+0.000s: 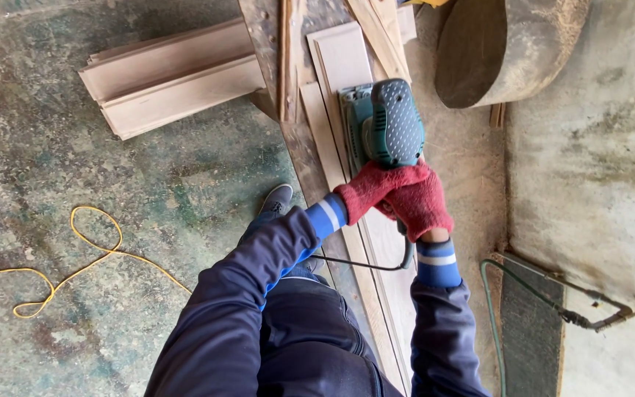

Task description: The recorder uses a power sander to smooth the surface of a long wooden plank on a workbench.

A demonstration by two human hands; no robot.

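A teal electric sander [385,121] rests on a long pale wooden board [343,59] that lies along a narrow workbench [266,29]. Both my hands wear red knitted gloves and grip the sander's rear handle together. My left hand [365,190] comes in from the left, my right hand [422,206] from below. The sander's black cord [361,265] loops down beside my right wrist. My dark blue sleeves and trousers fill the lower middle.
A stack of similar boards [170,73] lies on the concrete floor to the left. A yellow cord [75,272] snakes over the floor. A large round wooden drum [501,44] stands at upper right. A green hose [490,309] and metal fitting [589,316] lie right.
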